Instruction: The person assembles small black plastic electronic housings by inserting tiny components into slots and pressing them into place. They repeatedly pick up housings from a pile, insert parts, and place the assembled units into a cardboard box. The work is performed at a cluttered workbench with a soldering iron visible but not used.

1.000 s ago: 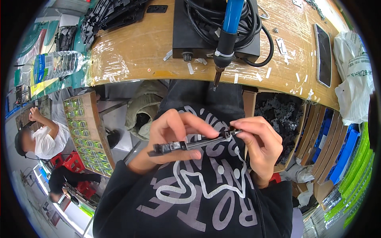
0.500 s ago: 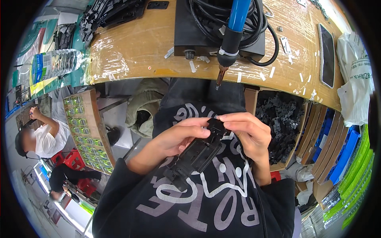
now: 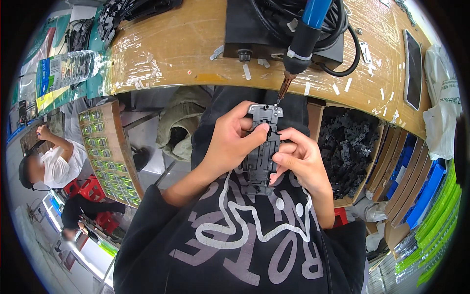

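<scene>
"Fingers of the left hand: state?"

"Clamped on the black plastic chassis. Thumb lies across its upper face, the other fingers mostly hidden behind it. Reads as the main hold, keeping the part flat to the eye."

"And the right hand?"

"Curled, thumb and fingertips at the chassis's right edge. Firm grip or light steadying, I cannot tell."

"Location of the chassis?"

"Before the wearer's dark printed top, between both hands, long axis running away from the body. Molded recesses face up, presumably so they can be seen."

"Position of the soldering iron?"

"Tip pointing down past the edge of the wooden table, just beside the chassis's far end in the view. Contact cannot be confirmed. Neither hand holds the iron; that placement likely leaves both free for the part."

"Anything at the right?"

"Cardboard box of small dark plastic pieces, below table level, apparently placed for easy reach."
</scene>
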Tool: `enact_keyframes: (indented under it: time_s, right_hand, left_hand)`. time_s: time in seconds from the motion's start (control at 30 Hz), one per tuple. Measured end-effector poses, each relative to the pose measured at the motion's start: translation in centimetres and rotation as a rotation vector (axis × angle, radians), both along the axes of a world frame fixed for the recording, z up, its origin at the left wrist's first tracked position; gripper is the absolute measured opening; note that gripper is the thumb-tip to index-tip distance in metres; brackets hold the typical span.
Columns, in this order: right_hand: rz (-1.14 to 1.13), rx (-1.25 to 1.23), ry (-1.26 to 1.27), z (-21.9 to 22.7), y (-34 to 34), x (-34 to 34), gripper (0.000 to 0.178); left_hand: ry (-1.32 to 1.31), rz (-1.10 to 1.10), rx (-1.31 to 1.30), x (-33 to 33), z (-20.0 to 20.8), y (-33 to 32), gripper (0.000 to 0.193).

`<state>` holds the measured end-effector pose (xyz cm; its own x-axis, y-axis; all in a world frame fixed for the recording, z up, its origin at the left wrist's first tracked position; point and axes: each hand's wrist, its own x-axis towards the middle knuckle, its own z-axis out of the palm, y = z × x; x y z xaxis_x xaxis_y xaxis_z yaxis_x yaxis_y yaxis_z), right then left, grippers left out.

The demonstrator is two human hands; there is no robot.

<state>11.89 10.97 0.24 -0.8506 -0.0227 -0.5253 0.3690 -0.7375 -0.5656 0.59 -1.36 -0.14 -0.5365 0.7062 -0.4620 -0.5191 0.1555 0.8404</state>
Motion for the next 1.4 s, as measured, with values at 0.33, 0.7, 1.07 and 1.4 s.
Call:
enact_keyframes:
  time_s: [0.33, 0.7, 1.07, 1.4]
  right_hand:
    - [-0.056, -0.007, 0.016, 0.39, 0.12, -0.26, 0.021]
    - [-0.089, 0.025, 0.029, 0.33, -0.1, -0.36, 0.021]
    - [-0.116, 0.04, 0.016, 0.0, -0.33, -0.48, 0.02]
    - [-0.116, 0.067, 0.013, -0.02, -0.24, -0.57, 0.019]
  left_hand:
    - [-0.028, 0.009, 0.002, -0.33, 0.5, 0.48, 0.021]
    - [0.01, 0.024, -0.01, -0.29, 0.33, 0.55, 0.018]
    - [0.071, 0.035, -0.035, -0.32, 0.19, 0.69, 0.016]
    - [0.056, 0.052, -0.041, -0.25, 0.24, 0.85, 0.016]
